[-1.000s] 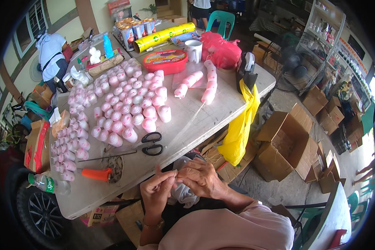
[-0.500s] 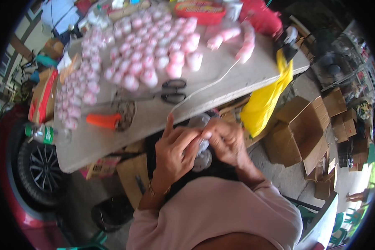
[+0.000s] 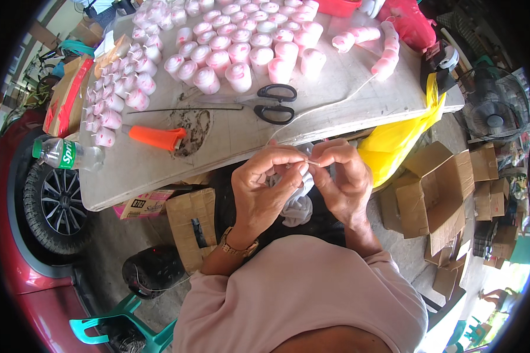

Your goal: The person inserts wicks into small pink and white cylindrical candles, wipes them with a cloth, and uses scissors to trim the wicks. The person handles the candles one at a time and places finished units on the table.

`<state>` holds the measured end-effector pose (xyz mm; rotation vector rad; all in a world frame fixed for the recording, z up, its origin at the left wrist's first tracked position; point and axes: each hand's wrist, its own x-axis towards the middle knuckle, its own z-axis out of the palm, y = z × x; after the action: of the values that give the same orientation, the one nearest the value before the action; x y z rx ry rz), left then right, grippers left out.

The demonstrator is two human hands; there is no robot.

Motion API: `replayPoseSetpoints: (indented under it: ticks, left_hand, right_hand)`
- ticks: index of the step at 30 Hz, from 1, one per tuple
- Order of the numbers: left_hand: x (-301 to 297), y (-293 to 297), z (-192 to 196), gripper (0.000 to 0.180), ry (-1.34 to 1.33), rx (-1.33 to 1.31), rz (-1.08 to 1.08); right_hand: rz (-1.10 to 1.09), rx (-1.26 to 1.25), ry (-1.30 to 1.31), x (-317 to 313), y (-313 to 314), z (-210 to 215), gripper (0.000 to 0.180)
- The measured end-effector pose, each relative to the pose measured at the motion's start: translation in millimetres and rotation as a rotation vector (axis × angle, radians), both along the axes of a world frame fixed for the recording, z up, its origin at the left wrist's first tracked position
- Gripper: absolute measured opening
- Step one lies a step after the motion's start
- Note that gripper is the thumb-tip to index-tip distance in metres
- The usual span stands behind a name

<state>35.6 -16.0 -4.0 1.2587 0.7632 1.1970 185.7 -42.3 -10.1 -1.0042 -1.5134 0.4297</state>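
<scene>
My left hand (image 3: 265,179) and my right hand (image 3: 344,179) meet in front of the table's near edge. Thumbs and index fingers of both are pinched on a thin pale string end (image 3: 313,162). A long white string (image 3: 334,102) crosses the tabletop from a row of pink-and-white cylinders (image 3: 387,56) and drops behind my left hand. Greyish-white cloth (image 3: 298,207) hangs below my fingers. Black-handled scissors (image 3: 277,97) lie just beyond my hands. Many pink-and-white cups (image 3: 239,76) stand in rows, and smaller ones with short wicks (image 3: 138,99) sit farther left.
On the table (image 3: 229,135) lie an orange tapered handle (image 3: 153,136), a thin dark rod (image 3: 182,109) and a clear bottle (image 3: 68,154). A yellow bag (image 3: 388,147) hangs at the right edge. Open cardboard boxes (image 3: 433,194), a fan (image 3: 493,109) and a red car (image 3: 12,235) stand around.
The view has shifted, so the table sits higher and more to the right. My left index finger, raised before, is now bent in beside the thumb. Both hands stay pinched together.
</scene>
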Motion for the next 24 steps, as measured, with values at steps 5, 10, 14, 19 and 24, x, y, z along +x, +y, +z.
replayPoseSetpoints:
  ticks: [5, 10, 14, 19, 24]
  left_hand:
    - [6, 1, 1, 0.009, -0.167, -0.07, 0.057]
    - [6, 1, -2, 0.011, 0.035, 0.096, 0.111]
    - [3, 1, -2, 0.014, 0.117, 0.243, 0.122]
    - [-1, 3, 3, 0.018, 0.123, 0.248, 0.126]
    - [-5, 4, 6, 0.016, 0.28, 0.423, 0.194]
  right_hand:
    - [-0.019, 0.105, -0.135, -7, 0, 5, 0.033]
    - [-0.037, 0.164, -0.118, -8, 3, 6, 0.033]
    - [-0.007, 0.163, -0.033, -7, 3, 6, 0.033]
    - [0.009, 0.178, -0.098, -6, 3, 8, 0.033]
    - [0.022, 0.185, -0.109, -7, 5, 8, 0.033]
